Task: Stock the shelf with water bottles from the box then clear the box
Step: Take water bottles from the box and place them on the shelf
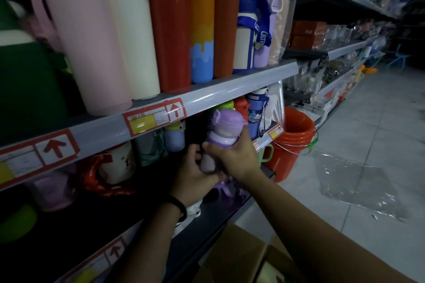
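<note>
The fingers (242,142) of the right hand (234,156) are curled round the purple bottle (224,133) just under its lid. The left hand (192,174), a dark band at its wrist, holds the lower body from the other side, fingers wrapped round it too. Between them the bottle stands close to upright, in the air at the front edge of the lower shelf (213,216), just under the price rail (230,89) of the shelf above.

From here, stocking looks well under way but not done. Small bottles (174,139) already stand further back on that shelf, this one is not yet set down, and the cardboard box (234,253) sits open on the floor below the shelf edge. It is too dim to tell what is left inside, and the box is yet to be cleared.

The bottle is small, pale lilac, with a chunky darker purple flip lid and a loop on one side. A strap seems to hang below it. It looks light and easy to place.
</note>
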Available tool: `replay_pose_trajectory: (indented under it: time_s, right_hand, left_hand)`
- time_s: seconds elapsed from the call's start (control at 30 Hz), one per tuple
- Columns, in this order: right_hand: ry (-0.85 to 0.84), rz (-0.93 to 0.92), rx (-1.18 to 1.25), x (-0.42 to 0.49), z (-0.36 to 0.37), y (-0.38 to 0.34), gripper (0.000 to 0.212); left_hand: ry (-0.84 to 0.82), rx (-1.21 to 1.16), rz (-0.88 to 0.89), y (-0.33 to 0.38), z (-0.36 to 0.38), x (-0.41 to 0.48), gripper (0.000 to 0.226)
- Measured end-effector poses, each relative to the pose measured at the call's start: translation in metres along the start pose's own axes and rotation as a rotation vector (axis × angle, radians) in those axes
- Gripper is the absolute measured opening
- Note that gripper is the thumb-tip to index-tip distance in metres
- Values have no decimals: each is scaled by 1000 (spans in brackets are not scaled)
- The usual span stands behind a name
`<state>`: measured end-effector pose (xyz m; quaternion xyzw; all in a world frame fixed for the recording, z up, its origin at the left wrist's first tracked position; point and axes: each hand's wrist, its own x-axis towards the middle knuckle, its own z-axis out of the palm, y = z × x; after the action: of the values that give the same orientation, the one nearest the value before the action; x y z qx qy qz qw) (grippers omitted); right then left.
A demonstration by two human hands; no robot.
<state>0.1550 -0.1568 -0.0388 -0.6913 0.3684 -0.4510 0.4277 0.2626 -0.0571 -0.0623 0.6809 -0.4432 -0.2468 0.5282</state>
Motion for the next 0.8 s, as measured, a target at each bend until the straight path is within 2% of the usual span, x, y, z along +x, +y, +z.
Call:
replay_pose_trajectory:
  time_s: [0.13, 0.23, 0.37, 0.5, 0.63, 0.8]
  right_hand:
    - [48, -68, -58, 0, 25, 7, 83]
    - [-60, -52, -50, 3, 33, 14, 86]
    - [-232, -38, -9, 3, 33, 18, 76]
    - [-390, -36, 93, 3, 27, 17, 78]
    - [-421, 30, 222, 2, 23, 10, 84]
    - [-522, 24, 161, -1, 32, 1, 87]
  left_hand:
    - [71, 92, 101, -14, 12, 3, 92]
    - [171, 118, 196, -18, 10, 9, 101]
    - [219, 61, 156, -31, 6, 21, 109]
    - [255, -18, 93, -51, 4, 35, 104]
    - [261, -46, 54, -58, -2, 50, 103]
    - [280, -12, 46, -77, -12, 63, 102]
